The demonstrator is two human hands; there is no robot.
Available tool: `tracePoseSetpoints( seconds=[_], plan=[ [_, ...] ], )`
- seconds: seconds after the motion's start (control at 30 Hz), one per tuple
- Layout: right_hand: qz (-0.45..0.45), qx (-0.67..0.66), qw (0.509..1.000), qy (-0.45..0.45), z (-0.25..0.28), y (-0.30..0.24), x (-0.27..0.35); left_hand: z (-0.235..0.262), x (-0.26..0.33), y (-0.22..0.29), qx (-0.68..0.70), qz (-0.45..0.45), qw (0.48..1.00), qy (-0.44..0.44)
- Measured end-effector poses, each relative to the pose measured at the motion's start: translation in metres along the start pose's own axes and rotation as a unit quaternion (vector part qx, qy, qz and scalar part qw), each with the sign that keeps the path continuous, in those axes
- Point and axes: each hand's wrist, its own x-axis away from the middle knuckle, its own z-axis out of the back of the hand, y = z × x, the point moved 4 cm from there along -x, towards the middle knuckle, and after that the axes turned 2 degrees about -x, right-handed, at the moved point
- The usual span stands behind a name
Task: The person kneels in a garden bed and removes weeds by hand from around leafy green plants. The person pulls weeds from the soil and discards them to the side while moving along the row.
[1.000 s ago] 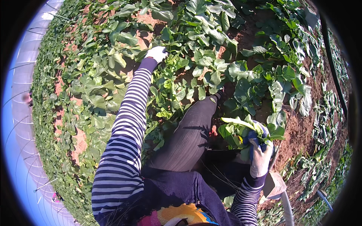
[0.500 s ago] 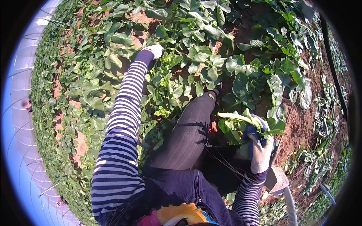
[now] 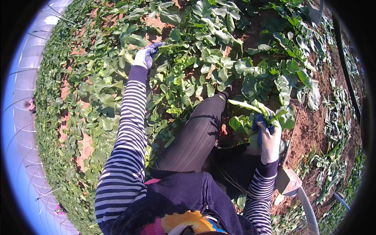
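My left hand (image 3: pixel 145 56), in a white glove with blue palm and fingers, is over the leafy plants (image 3: pixel 178 64) at the upper left. Its fingers are closed at the end of a green stem (image 3: pixel 167 46), partly hidden by the glove. At the right, my right hand (image 3: pixel 269 139), gloved the same way, is closed around a bunch of leafy green stalks (image 3: pixel 250 105). Pale, thick stalk ends stick out of it to the left, and leaves hang below and to the right.
My bent leg (image 3: pixel 192 137) in dark trousers stands among the plants. A wooden block-like piece (image 3: pixel 289 182) with a pale strip lies by my right forearm. Bare reddish soil (image 3: pixel 311 127) with cut leaves runs along the right. A clear plastic tunnel wall (image 3: pixel 25 117) curves at the far left.
My left hand has come up out of the leaves and turned, showing its blue fingers. My right hand has risen slightly, still with the stalks in it.
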Motion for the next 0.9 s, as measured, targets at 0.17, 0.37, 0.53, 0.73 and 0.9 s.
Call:
tracePoseSetpoints(
  seconds=[0.17, 0.37, 0.53, 0.73, 0.9],
  plan=[
    [0.016, -0.017, 1.000, 0.006, -0.003, -0.006, 0.000, -0.013, 0.059, 0.015, -0.056, -0.049, 0.993, -0.095],
    [0.018, -0.003, 1.000, -0.001, -0.005, -0.006, 0.000, -0.033, 0.065, -0.025, -0.313, -0.001, 0.947, 0.072],
    [0.039, 0.016, 0.999, 0.001, -0.004, 0.002, -0.003, -0.064, 0.027, -0.036, -0.687, -0.136, 0.701, 0.136],
    [0.031, 0.005, 0.999, -0.008, -0.005, -0.002, -0.004, -0.047, -0.001, -0.022, -0.723, -0.146, 0.664, 0.121],
    [0.038, 0.008, 0.999, -0.022, -0.008, 0.000, -0.007, -0.031, 0.036, 0.010, -0.672, -0.259, 0.669, 0.185]
  ],
)
